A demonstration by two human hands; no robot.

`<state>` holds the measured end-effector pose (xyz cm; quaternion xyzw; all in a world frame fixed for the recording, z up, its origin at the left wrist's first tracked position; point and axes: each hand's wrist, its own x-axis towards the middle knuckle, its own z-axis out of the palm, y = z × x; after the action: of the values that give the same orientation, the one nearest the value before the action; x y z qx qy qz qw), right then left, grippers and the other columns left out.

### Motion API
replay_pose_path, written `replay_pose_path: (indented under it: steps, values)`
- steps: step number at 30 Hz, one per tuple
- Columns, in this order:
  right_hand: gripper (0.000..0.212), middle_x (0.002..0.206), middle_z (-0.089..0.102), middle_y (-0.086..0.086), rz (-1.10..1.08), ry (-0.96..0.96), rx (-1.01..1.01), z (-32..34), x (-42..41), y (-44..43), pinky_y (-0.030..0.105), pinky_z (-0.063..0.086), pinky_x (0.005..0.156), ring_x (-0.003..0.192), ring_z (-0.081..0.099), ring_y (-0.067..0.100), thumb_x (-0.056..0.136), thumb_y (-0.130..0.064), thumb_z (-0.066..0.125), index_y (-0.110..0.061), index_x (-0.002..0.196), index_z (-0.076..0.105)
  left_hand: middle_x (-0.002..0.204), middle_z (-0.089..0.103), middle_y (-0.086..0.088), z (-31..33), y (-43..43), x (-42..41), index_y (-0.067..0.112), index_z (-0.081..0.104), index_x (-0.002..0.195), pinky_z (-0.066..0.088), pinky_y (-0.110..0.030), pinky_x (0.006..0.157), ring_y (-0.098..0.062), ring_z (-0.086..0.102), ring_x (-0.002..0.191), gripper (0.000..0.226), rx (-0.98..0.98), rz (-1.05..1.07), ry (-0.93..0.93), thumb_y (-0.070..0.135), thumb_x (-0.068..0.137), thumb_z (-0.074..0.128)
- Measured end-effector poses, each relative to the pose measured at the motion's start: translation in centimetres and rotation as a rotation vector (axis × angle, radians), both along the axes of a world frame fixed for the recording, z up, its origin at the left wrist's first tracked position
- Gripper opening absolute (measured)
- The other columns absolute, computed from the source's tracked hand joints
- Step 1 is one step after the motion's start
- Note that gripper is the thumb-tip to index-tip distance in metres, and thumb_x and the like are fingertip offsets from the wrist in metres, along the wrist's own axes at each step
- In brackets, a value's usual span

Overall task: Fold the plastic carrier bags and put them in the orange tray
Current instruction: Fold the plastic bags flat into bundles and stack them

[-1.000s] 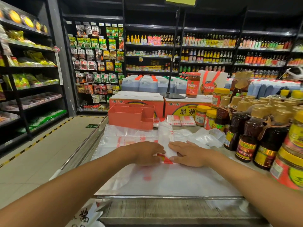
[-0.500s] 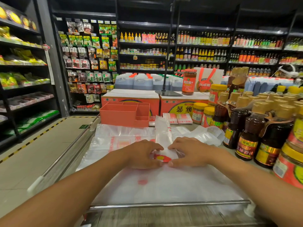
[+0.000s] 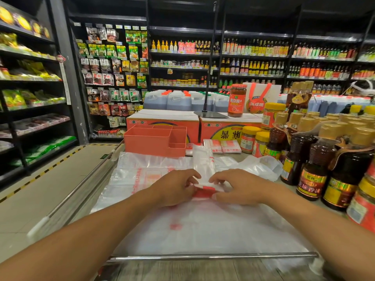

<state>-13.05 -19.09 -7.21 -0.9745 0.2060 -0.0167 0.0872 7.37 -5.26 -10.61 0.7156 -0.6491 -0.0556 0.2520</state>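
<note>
A clear plastic carrier bag with red print, folded into a narrow strip [image 3: 203, 163], lies on the counter and points away from me. Its near end is rolled into a small red and white wad [image 3: 205, 190]. My left hand [image 3: 175, 187] and my right hand [image 3: 239, 187] pinch that wad from either side with curled fingers. More flat clear bags [image 3: 142, 175] are spread under and around my hands. The orange tray [image 3: 148, 142] with several compartments stands behind them, to the left of centre.
Dark sauce bottles [image 3: 316, 169] and yellow-lidded jars [image 3: 249, 138] crowd the right side of the counter. Orange cartons [image 3: 162, 120] and small folded bag packs [image 3: 223, 146] sit behind the tray. A metal rail [image 3: 203, 256] edges the counter near me. An aisle floor lies left.
My fingers went from pressing flat on the strip to curling round its near end, which has rolled up into a red wad. The camera has moved slightly closer.
</note>
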Motion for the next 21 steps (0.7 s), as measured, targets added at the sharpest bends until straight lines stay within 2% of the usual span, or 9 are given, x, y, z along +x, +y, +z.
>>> replay_pose_path:
  steps: [3,5,7,11,13,16,19,21]
  values:
    - [0.048,0.117,0.064,-0.021,0.006,-0.057,0.028,0.0,-0.1,-0.1,0.032,0.049,0.096,0.107,0.058,0.004,0.08,-0.066,0.059,-0.043,0.123,0.063,0.102,0.074,0.008,0.1,0.0,0.0,0.027,0.07,0.113,0.052,-0.038,0.088,-0.012,0.063,0.095,0.018,-0.035,0.021,-0.021,0.027,0.101,0.057]
    - [0.029,0.11,0.064,-0.021,-0.002,-0.101,0.059,-0.2,0.0,-0.3,0.029,0.051,0.093,0.103,0.058,0.001,0.088,-0.053,0.064,-0.041,0.115,0.07,0.095,0.073,0.006,0.1,-0.1,0.1,0.025,0.072,0.103,0.052,-0.043,0.084,-0.014,0.064,0.089,0.016,-0.033,0.021,-0.011,0.029,0.101,0.057]
    - [0.021,0.107,0.063,-0.02,-0.003,-0.128,0.065,-0.3,0.2,-0.3,0.027,0.051,0.089,0.1,0.059,0.002,0.094,-0.045,0.065,-0.039,0.112,0.073,0.091,0.074,0.005,0.1,-0.1,0.0,0.023,0.074,0.098,0.053,-0.044,0.081,-0.015,0.065,0.084,0.018,-0.03,0.021,0.001,0.032,0.101,0.058]
    - [0.02,0.103,0.068,-0.017,-0.015,-0.14,0.051,-0.8,0.4,-0.4,0.026,0.049,0.083,0.093,0.06,0.004,0.097,-0.032,0.061,-0.034,0.113,0.074,0.092,0.074,0.007,-0.1,-0.1,0.0,0.023,0.075,0.102,0.054,-0.04,0.08,-0.012,0.066,0.085,0.012,-0.046,0.001,0.023,0.03,0.094,0.068]
    - [0.019,0.099,0.069,-0.017,-0.044,-0.18,0.074,-1.0,0.4,-0.7,0.029,0.051,0.082,0.09,0.061,0.003,0.097,-0.03,0.06,-0.034,0.112,0.071,0.096,0.073,0.009,-0.1,-0.1,0.0,0.025,0.072,0.108,0.055,-0.038,0.084,-0.011,0.066,0.089,0.018,-0.058,-0.002,0.072,0.023,0.089,0.072]
    - [0.016,0.089,0.067,-0.018,-0.089,-0.244,0.118,-1.1,0.4,-0.8,0.024,0.049,0.074,0.084,0.063,0.001,0.098,-0.029,0.064,-0.038,0.112,0.064,0.094,0.073,0.011,0.0,-0.1,-0.1,0.021,0.069,0.114,0.055,-0.033,0.084,-0.007,0.067,0.088,0.026,-0.06,0.034,0.114,0.014,0.09,0.07]
    - [0.017,0.083,0.071,-0.015,-0.137,-0.302,0.197,-1.1,0.6,-0.8,0.016,0.045,0.064,0.074,0.066,-0.004,0.096,-0.029,0.068,-0.032,0.112,0.064,0.086,0.077,0.007,0.1,-0.1,-0.2,0.021,0.063,0.12,0.056,-0.023,0.071,-0.009,0.07,0.077,0.033,-0.061,0.069,0.176,0.008,0.091,0.067]
    - [0.012,0.082,0.074,-0.012,-0.179,-0.325,0.253,-1.1,0.7,-0.7,0.019,0.05,0.061,0.072,0.068,-0.001,0.095,-0.031,0.07,-0.029,0.105,0.065,0.084,0.078,0.005,0.1,-0.1,-0.2,0.024,0.058,0.122,0.057,-0.024,0.069,-0.011,0.072,0.073,0.036,-0.051,0.074,0.233,0.007,0.091,0.066]
